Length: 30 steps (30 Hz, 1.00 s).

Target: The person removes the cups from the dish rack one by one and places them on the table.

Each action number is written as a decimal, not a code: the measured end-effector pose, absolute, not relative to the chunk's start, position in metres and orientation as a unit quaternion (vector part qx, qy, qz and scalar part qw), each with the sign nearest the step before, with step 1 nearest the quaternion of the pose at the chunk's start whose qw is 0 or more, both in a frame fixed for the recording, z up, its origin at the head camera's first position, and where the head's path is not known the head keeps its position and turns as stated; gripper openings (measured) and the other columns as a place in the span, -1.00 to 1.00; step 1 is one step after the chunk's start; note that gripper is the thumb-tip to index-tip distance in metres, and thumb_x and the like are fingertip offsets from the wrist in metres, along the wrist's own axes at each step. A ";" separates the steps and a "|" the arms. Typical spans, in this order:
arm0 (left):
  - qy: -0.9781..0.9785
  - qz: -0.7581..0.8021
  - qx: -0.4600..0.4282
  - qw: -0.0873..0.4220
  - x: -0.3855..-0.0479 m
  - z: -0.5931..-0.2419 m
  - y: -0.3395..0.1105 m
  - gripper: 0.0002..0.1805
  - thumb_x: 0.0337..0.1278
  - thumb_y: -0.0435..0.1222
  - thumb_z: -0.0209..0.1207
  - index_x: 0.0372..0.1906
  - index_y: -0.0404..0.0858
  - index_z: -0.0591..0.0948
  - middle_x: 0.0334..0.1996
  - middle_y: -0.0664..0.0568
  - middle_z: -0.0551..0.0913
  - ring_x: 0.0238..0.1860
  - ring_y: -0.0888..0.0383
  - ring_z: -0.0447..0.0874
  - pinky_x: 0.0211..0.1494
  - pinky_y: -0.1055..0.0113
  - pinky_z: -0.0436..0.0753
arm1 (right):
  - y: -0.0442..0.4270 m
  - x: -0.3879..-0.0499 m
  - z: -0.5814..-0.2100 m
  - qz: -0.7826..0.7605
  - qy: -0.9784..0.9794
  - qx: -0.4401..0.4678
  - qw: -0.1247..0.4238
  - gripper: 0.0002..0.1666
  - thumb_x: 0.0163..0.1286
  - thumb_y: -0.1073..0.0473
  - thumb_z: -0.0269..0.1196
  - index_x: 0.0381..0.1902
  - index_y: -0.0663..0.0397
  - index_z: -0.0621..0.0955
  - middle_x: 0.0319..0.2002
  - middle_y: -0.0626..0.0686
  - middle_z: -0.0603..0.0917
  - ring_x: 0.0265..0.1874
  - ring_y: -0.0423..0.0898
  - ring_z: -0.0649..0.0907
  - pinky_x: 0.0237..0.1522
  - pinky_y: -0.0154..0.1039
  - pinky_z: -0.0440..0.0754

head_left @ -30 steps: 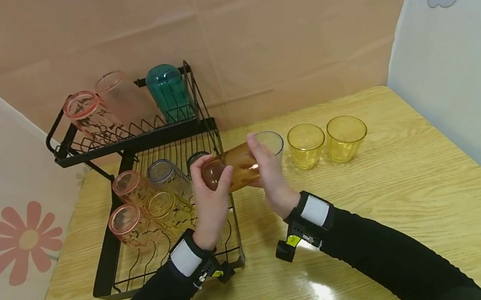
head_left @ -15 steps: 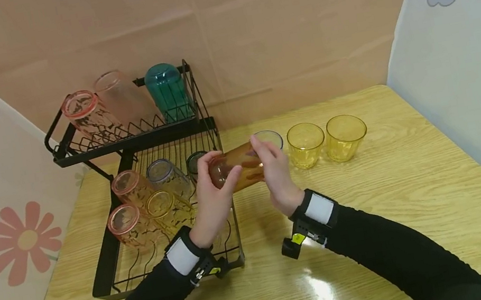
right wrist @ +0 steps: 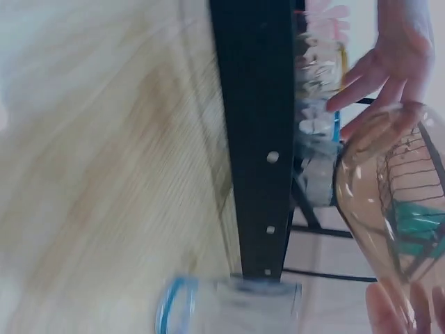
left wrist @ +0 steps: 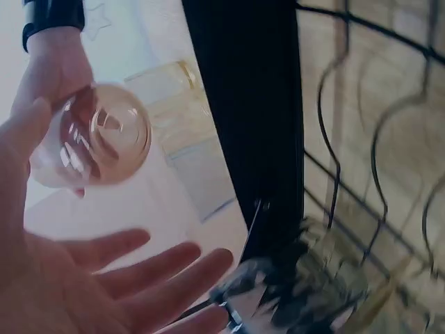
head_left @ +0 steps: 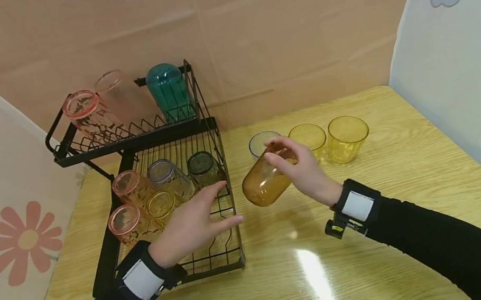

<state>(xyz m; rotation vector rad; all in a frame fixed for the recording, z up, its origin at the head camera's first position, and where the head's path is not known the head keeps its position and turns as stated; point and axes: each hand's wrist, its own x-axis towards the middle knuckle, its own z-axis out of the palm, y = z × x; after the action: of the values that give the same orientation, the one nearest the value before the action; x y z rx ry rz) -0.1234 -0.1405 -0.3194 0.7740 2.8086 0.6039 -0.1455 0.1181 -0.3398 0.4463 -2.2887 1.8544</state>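
Note:
An amber glass (head_left: 265, 182) is held by my right hand (head_left: 304, 168) above the table, tilted, its rounded closed end toward the lower left. My left hand (head_left: 193, 225) is apart from it, over the rack's right front part, fingers spread and holding nothing. In the left wrist view the glass (left wrist: 104, 136) shows its base beyond the spread fingers of my left hand (left wrist: 104, 278). The right wrist view has the amber glass (right wrist: 382, 181) at the right, with fingertips of my right hand (right wrist: 407, 309) on it.
A black two-tier rack (head_left: 129, 148) at left holds upside-down glasses, among them a teal one (head_left: 169, 93) above and a dark one (head_left: 204, 170) below. Behind my right hand stand a blue-rimmed glass (head_left: 260, 142) and two yellow glasses, one at the right (head_left: 346, 139).
My left hand has let go of the amber glass and moved left and down. My right hand has moved right, carrying the glass, whose closed end now points more downward.

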 end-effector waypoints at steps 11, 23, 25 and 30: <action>0.952 0.040 0.293 -0.079 -0.118 -0.315 -0.158 0.03 -0.06 0.36 0.21 0.43 -0.20 0.34 0.33 -0.23 0.36 0.33 -0.22 0.29 0.24 -0.24 0.32 | 0.170 -0.139 -0.332 0.471 -0.852 0.218 0.064 -0.55 0.34 0.14 0.28 0.16 0.08 0.53 -0.02 0.01 0.58 -0.11 -0.04 0.61 -0.20 -0.06 0.62; 0.964 0.019 0.224 -0.142 -0.122 -0.318 -0.175 0.15 -0.14 0.39 0.24 0.47 -0.23 0.24 0.39 -0.32 0.24 0.38 -0.32 0.14 0.18 -0.40 0.25 | 0.236 -0.138 -0.333 0.320 -0.911 0.228 0.121 -0.55 0.27 0.16 0.35 0.10 0.07 0.56 -0.09 -0.02 0.61 -0.19 -0.03 0.65 -0.29 -0.14 0.64; 0.964 0.022 0.214 -0.155 -0.123 -0.318 -0.178 0.16 -0.16 0.38 0.26 0.47 -0.24 0.23 0.38 -0.33 0.24 0.37 -0.35 0.15 0.15 -0.43 0.25 | 0.247 -0.138 -0.332 0.300 -0.918 0.225 0.127 -0.55 0.25 0.16 0.37 0.09 0.07 0.56 -0.10 -0.01 0.62 -0.19 -0.03 0.65 -0.28 -0.14 0.63; 0.963 0.029 0.190 -0.187 -0.127 -0.315 -0.185 0.17 -0.18 0.36 0.29 0.46 -0.28 0.23 0.35 -0.38 0.25 0.33 -0.41 0.16 0.13 -0.47 0.21 | 0.272 -0.137 -0.331 0.264 -0.931 0.215 0.131 -0.56 0.24 0.15 0.38 0.07 0.06 0.56 -0.12 0.02 0.62 -0.20 -0.01 0.65 -0.29 -0.08 0.62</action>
<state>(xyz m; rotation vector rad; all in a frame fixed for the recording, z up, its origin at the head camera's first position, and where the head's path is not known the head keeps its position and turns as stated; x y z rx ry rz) -0.1270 -0.1849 -0.3150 0.6788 3.4503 0.1036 -0.1368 0.2717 -0.3308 0.6236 -2.7049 0.7668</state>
